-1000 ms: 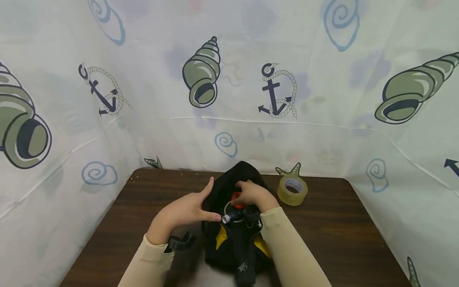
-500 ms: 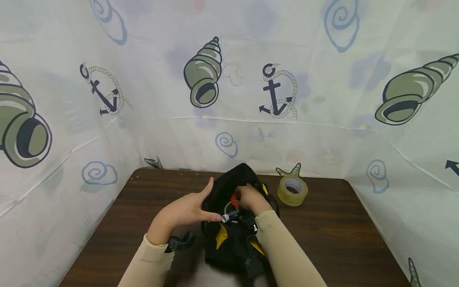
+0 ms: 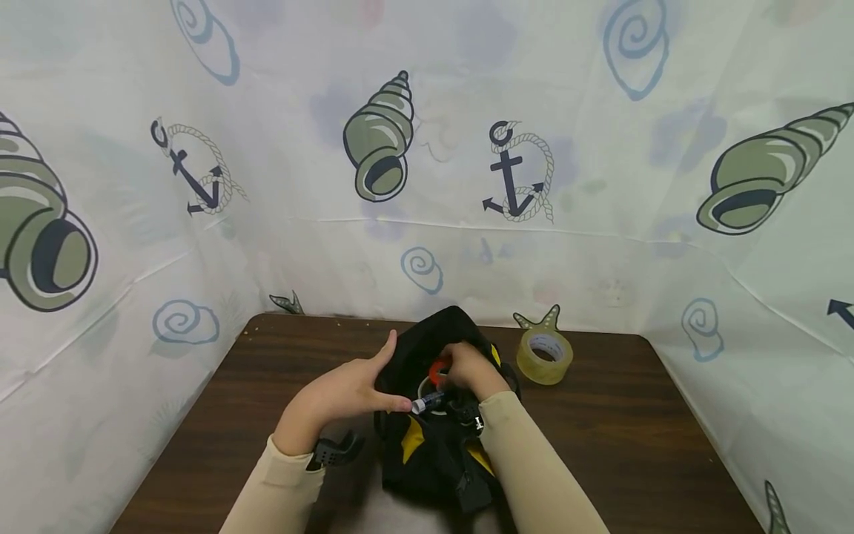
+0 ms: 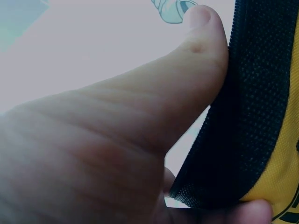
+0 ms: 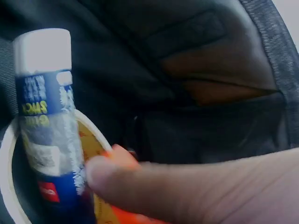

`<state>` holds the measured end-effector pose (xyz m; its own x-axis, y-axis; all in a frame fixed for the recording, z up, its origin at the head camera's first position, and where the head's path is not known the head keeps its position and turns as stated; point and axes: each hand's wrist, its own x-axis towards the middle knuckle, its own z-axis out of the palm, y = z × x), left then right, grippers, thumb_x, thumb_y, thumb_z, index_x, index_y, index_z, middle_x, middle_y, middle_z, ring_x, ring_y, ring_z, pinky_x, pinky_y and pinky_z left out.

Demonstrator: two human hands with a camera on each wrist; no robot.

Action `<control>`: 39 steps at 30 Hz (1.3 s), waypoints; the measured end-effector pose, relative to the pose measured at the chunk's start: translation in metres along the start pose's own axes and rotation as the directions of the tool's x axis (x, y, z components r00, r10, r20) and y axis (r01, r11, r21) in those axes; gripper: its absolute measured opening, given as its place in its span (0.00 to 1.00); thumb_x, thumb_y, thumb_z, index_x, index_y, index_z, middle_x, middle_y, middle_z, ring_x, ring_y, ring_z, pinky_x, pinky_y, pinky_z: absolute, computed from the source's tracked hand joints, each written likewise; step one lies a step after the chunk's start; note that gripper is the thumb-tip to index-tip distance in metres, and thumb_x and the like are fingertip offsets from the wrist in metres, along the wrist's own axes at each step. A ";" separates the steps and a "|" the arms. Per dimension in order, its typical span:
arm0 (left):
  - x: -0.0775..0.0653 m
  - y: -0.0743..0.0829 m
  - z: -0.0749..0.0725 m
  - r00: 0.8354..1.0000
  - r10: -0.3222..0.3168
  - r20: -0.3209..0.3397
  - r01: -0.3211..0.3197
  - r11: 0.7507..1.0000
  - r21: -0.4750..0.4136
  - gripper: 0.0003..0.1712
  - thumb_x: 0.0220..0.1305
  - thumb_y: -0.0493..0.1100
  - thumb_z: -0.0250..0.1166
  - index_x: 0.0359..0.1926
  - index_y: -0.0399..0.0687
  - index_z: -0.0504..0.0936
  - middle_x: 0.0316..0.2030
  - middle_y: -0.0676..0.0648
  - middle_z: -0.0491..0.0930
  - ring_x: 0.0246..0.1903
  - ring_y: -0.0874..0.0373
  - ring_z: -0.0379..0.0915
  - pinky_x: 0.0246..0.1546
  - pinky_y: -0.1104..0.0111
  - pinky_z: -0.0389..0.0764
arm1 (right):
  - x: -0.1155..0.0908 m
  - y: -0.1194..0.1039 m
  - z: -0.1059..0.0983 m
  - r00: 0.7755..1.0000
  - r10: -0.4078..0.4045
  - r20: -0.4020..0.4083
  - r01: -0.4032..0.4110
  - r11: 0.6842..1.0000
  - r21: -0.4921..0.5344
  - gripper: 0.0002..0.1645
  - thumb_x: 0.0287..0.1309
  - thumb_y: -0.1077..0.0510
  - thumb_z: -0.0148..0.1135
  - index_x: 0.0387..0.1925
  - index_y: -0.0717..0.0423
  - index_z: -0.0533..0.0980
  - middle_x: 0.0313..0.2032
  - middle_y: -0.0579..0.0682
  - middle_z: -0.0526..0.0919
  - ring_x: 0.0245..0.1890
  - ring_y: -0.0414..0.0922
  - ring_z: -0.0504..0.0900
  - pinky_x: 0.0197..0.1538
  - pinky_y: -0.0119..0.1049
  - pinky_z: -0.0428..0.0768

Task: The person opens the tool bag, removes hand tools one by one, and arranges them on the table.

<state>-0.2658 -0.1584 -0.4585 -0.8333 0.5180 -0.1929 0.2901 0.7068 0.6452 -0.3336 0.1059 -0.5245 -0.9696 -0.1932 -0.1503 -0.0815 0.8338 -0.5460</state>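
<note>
Fingers (image 5: 105, 179) by glue stick (image 5: 42, 88), wrist-only lettering (image 5: 38, 108)

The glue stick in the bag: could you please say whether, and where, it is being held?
It cannot be told: the thumb of the right hand is beside the glue stick, its other fingers mostly hidden.

The left sleeve (image 3: 263, 504) and right sleeve (image 3: 537, 461) are long, plain cream cloth; the left cuff (image 3: 288, 464) is hemmed. A curved black strap (image 3: 336, 452), dotted with small marks, juts out at its edge.
</note>
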 end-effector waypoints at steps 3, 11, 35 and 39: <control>0.000 0.000 0.000 1.000 -0.002 0.000 0.002 1.000 -0.004 0.74 0.62 0.75 0.74 0.89 0.69 0.29 0.73 0.42 0.78 0.72 0.43 0.76 0.72 0.41 0.75 | -0.002 -0.001 -0.002 1.000 -0.001 0.013 0.001 0.999 0.052 0.35 0.49 0.58 0.89 0.57 0.64 0.83 0.42 0.53 0.86 0.39 0.49 0.84 0.47 0.45 0.87; 0.001 0.002 0.001 1.000 0.002 -0.009 -0.002 1.000 0.004 0.73 0.64 0.73 0.74 0.89 0.70 0.30 0.77 0.42 0.74 0.73 0.46 0.76 0.73 0.43 0.76 | -0.016 -0.015 -0.020 0.995 -0.089 -0.047 0.090 0.996 0.008 0.37 0.49 0.54 0.89 0.58 0.63 0.83 0.43 0.54 0.84 0.37 0.48 0.82 0.43 0.42 0.85; 0.000 0.004 0.002 1.000 -0.008 -0.007 0.008 1.000 -0.010 0.74 0.62 0.75 0.75 0.88 0.74 0.29 0.75 0.41 0.76 0.73 0.44 0.76 0.73 0.41 0.75 | -0.114 0.002 -0.097 0.852 -0.237 -0.468 0.320 0.941 0.107 0.45 0.51 0.55 0.89 0.70 0.54 0.81 0.57 0.55 0.86 0.44 0.48 0.89 0.50 0.46 0.90; 0.001 0.004 0.003 1.000 -0.003 -0.008 0.002 1.000 -0.019 0.73 0.62 0.75 0.75 0.88 0.75 0.29 0.75 0.41 0.76 0.73 0.44 0.76 0.73 0.41 0.75 | -0.127 0.021 -0.110 0.812 -0.234 -0.535 0.314 0.948 0.061 0.46 0.48 0.56 0.91 0.70 0.55 0.81 0.55 0.55 0.88 0.42 0.48 0.90 0.48 0.41 0.91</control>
<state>-0.2638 -0.1537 -0.4590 -0.8380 0.5122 -0.1885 0.2791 0.6990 0.6584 -0.2371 0.2046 -0.4261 -0.8916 -0.0759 0.4465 -0.3673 0.6980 -0.6147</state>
